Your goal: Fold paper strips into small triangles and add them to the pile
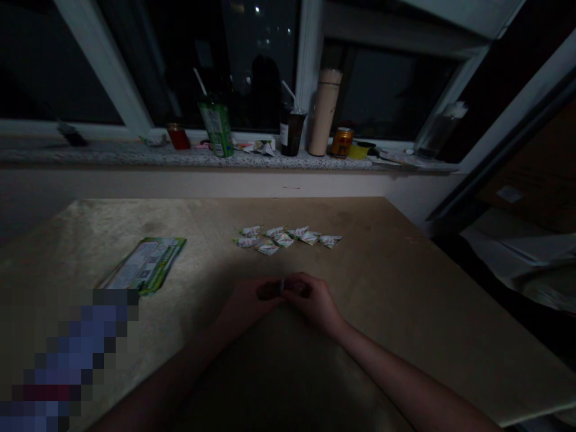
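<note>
My left hand (252, 300) and my right hand (310, 300) meet over the middle of the wooden table (405, 288), fingers curled in a pinch around a small pale piece (282, 285) held between them. It is too dim to name it. Just beyond the hands lie several small folded paper pieces (285, 237) in a loose row. A stack of green and white printed leaflets (146, 264) lies to the left of my hands.
A stone windowsill (112, 155) behind the table carries a green cup with a straw (216, 127), a dark cup (291, 132), a tall beige flask (324, 112), an orange can (342, 142) and a red jar (178, 136). Pale sheets (517, 252) lie right of the table.
</note>
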Demonstrator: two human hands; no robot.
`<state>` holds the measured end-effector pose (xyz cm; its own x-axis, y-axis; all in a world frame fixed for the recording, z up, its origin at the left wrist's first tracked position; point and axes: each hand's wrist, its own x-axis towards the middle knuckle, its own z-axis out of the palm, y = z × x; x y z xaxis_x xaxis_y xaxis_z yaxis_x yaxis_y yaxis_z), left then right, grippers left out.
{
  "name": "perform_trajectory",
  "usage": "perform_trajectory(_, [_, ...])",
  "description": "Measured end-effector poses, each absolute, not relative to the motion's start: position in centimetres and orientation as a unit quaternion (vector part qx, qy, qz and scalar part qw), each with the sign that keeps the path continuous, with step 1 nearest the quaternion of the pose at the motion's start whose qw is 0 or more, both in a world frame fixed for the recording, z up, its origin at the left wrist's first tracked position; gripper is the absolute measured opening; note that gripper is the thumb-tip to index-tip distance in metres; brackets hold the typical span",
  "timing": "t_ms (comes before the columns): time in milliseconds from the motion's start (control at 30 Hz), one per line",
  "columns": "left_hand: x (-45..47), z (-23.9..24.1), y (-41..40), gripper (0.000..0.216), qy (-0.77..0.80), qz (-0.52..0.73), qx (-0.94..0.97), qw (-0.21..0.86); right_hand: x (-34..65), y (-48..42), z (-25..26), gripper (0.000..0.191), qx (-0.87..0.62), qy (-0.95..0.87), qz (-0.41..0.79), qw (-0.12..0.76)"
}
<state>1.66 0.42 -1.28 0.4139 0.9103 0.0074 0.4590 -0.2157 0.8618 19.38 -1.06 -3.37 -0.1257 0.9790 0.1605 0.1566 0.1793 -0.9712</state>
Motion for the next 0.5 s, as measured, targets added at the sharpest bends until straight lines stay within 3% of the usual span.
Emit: perform_trajectory(500, [1.24,-1.55,0.93,0.027,0.451,0.268,0.711,0.468,19.46,-0.34,-3.44,0.021,-0.447,-0.608,0.471,0.456])
